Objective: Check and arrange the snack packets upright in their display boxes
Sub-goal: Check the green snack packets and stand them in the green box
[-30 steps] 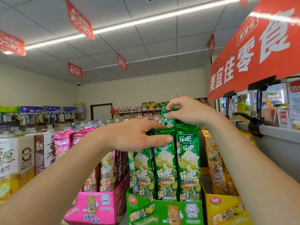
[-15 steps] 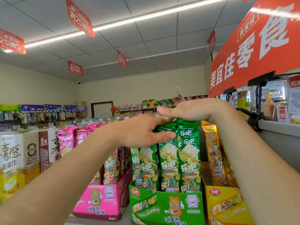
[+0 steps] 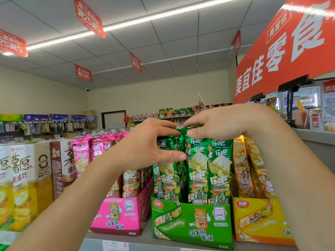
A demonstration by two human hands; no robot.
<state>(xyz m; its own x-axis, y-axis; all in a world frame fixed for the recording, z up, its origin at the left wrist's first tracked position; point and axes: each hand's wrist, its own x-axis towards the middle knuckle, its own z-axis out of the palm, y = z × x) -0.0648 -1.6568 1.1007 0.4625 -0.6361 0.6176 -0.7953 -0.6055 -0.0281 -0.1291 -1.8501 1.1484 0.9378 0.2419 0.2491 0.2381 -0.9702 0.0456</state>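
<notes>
Green snack packets point(image 3: 199, 169) stand upright, packed tight in green display box point(image 3: 192, 220) on shelf point(image 3: 145, 240). Left hand point(image 3: 145, 144) curls round tops of left-side packets, thumb on front face, likely squaring row. Right hand point(image 3: 223, 120) pinches one packet's crimped top, probably seating it. Packets tall, slim, glossy foil; box printed cardboard. Pink box point(image 3: 123, 212) left of green box, yellow box point(image 3: 257, 220) right.
</notes>
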